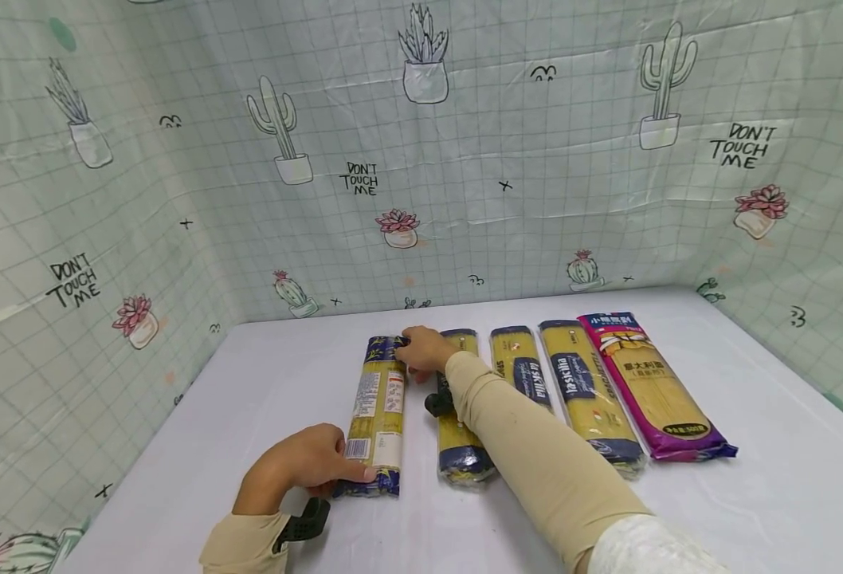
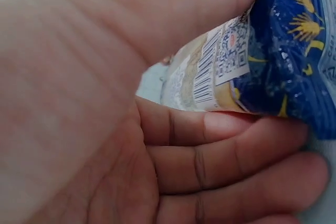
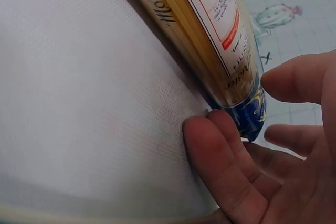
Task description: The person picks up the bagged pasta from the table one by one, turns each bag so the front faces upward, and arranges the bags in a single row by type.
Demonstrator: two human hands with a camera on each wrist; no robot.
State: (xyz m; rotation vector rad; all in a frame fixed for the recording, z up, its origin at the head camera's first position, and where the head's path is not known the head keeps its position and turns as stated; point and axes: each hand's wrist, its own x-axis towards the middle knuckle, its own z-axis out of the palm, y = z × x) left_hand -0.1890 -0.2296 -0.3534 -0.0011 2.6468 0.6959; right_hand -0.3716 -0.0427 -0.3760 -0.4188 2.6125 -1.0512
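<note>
A pack of spaghetti (image 1: 378,399) with dark blue ends and white labels lies lengthwise on the white table. At its near end, my left hand (image 1: 311,458) holds it, thumb on top; the left wrist view shows the fingers beneath the blue wrapper end (image 2: 294,51). My right hand (image 1: 427,351) grips the far end. In the right wrist view the thumb of that hand (image 3: 294,182) touches one side of the pack (image 3: 210,40) and the fingertips lie at the other. The fingers' far sides are partly hidden in the head view.
Right of the held pack lies a yellow and blue spaghetti pack (image 1: 457,434), partly beneath my right forearm. Beyond it are another such pack (image 1: 515,347), a la Sicilia pack (image 1: 585,383) and a pink and purple pack (image 1: 647,383). A patterned curtain (image 1: 464,215) hangs behind the table.
</note>
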